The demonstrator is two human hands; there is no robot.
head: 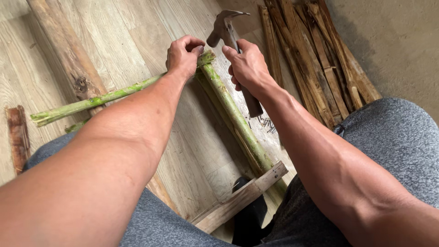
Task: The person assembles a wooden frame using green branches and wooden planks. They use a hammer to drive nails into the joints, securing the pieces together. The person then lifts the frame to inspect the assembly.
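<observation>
My right hand (247,66) grips the handle of a claw hammer (225,28), with its metal head raised just above the corner where two green bamboo strips meet. My left hand (183,56) is pinched closed on that corner, at the top end of the long green strip (238,121) that runs down toward my lap. The other green strip (87,104) runs off to the left across the wooden floor. Whether a nail sits between my left fingers is hidden.
A bundle of brown split wood strips (320,64) lies at the upper right on the concrete. A thick brown pole (68,55) crosses at upper left. A flat wooden slat (244,196) lies over the strip's near end by my knees. Small nails (266,122) lie under my right wrist.
</observation>
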